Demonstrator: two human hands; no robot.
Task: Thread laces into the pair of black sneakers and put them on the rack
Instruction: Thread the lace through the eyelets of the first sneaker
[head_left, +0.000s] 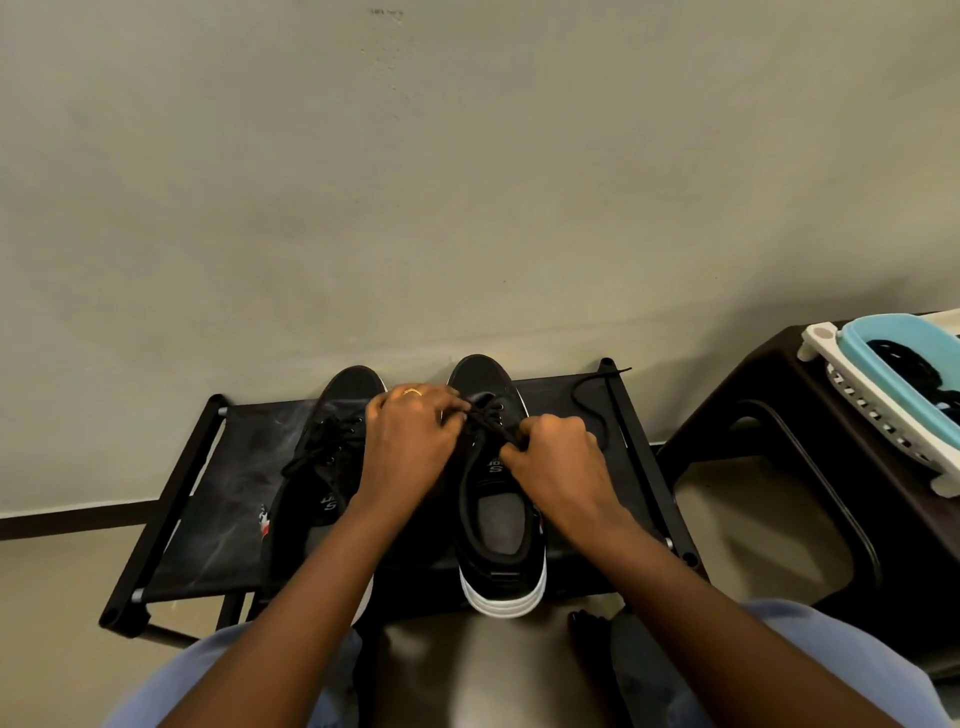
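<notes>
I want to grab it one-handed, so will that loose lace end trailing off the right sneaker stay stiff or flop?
Probably floppy: the loose lace end lies in a slack curve on the rack. Likely very light, being thin. It may snag where its tip crosses the rack's corner post.

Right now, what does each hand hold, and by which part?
Both the left hand and right hand pinch the black lace over the right sneaker's eyelets.

A plain pale grey-green wall (467, 182) fills the upper two thirds of the frame, faintly scuffed near the top centre. A dark skirting strip (78, 519) runs along its foot at lower left, above a pale floor (47, 613). At right stands a dark brown plastic stool (769, 426).
</notes>
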